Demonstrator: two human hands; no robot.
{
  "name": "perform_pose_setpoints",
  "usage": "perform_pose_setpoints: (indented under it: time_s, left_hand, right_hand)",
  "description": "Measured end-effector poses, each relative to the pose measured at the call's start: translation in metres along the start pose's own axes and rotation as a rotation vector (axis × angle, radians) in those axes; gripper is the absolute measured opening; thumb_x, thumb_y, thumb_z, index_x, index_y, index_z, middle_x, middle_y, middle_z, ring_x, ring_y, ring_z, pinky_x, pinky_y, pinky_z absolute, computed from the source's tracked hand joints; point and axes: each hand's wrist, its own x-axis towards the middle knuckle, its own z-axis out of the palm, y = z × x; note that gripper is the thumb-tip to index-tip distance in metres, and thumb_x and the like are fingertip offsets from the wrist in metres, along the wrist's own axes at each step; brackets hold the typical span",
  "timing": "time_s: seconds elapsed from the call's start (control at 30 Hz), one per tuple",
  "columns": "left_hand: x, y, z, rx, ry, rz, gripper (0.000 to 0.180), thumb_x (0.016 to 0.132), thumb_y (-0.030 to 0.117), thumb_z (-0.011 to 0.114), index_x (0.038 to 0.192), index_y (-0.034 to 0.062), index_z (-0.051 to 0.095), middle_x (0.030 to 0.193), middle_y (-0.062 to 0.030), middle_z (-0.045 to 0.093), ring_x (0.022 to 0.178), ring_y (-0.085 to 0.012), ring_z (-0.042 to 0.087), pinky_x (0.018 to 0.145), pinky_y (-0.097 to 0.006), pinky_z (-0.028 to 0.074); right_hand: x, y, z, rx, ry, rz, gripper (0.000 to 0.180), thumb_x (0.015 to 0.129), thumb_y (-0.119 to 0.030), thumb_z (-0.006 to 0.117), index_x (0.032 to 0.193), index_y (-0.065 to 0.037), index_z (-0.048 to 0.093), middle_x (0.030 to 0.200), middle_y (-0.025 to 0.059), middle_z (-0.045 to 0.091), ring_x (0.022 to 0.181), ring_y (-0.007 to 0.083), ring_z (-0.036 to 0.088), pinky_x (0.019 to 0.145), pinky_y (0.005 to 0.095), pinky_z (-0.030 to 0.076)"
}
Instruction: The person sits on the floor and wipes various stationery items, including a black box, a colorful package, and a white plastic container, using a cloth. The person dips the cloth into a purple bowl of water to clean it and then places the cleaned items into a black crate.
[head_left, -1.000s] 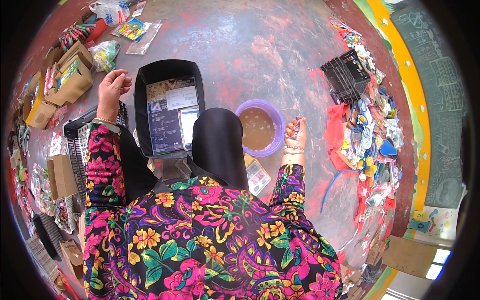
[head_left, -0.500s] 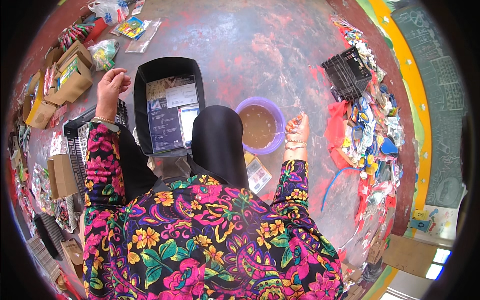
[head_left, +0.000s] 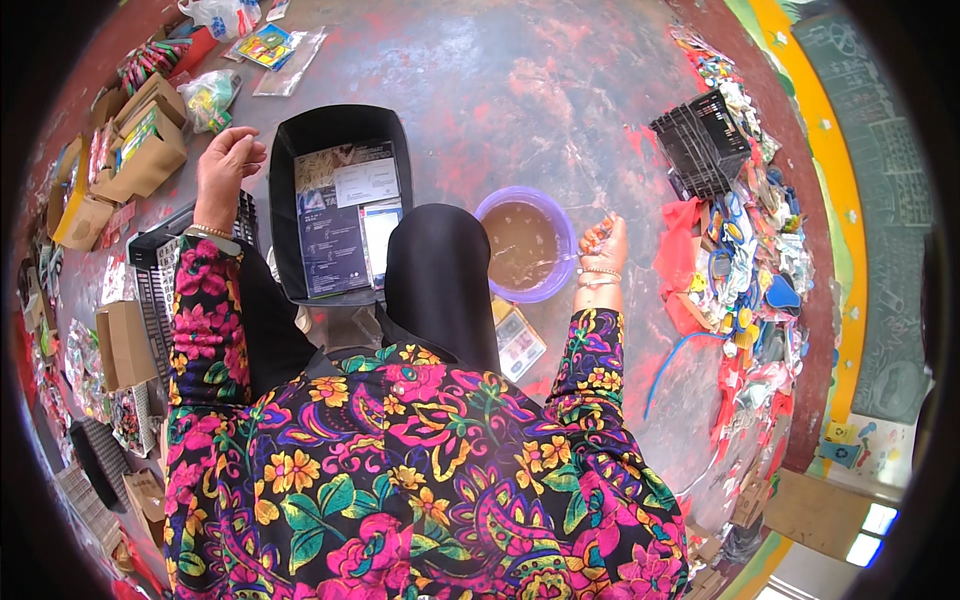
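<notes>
My left hand [head_left: 228,172] is raised beside the far left corner of a black open tub [head_left: 398,128]. Its fingers are curled, thumb side up, and whatever may be in them is hidden. Printed sheets and cards [head_left: 330,240] lie in the tub. My right hand [head_left: 604,248] is closed just past the right rim of a purple basin [head_left: 567,228]. Orange-red shows at its fingertips, and a thin pale strand seems to run beside it toward the basin; what it grips is too small to tell. Cloudy brown water [head_left: 522,245] with bubbles stands in the basin.
A black crate [head_left: 700,145] and a long heap of mixed plastic scraps [head_left: 745,270] line the right side. A blue strip [head_left: 668,370] curves across the floor. At left stand cardboard boxes [head_left: 145,165], another black crate [head_left: 155,270] and plastic bags [head_left: 208,100]. A card pack [head_left: 518,345] lies below the basin.
My right hand has shifted slightly up and right, its fingers curling tighter. My left hand has barely moved. The whole view has shifted a little.
</notes>
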Motion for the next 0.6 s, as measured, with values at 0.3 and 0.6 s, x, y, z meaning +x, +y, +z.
perform_pose_setpoints:
  time_s: [0.3,0.6]
  left_hand:
    - [-0.002,0.001,0.003,0.014,-0.003,-0.009,0.018,0.089,0.018,0.052,0.100,0.0062,0.059,0.081,-0.0020,0.063,0.072,-0.0082,0.059,0.063,-0.020,0.046]
    - [-0.003,0.004,0.008,0.007,0.015,0.000,0.017,0.088,0.017,0.051,0.097,0.0053,0.059,0.079,-0.0032,0.062,0.067,-0.0090,0.058,0.059,-0.020,0.046]
  right_hand:
    - [0.004,-0.003,-0.016,0.258,-0.294,0.137,0.021,0.073,0.000,0.062,0.093,-0.002,0.053,0.082,0.0091,0.056,0.075,0.0215,0.056,0.068,0.0308,0.049]
    - [-0.006,0.006,-0.036,0.465,-0.092,0.063,0.025,0.074,-0.001,0.063,0.097,-0.007,0.057,0.087,0.0083,0.060,0.086,0.0240,0.057,0.079,0.0460,0.047]
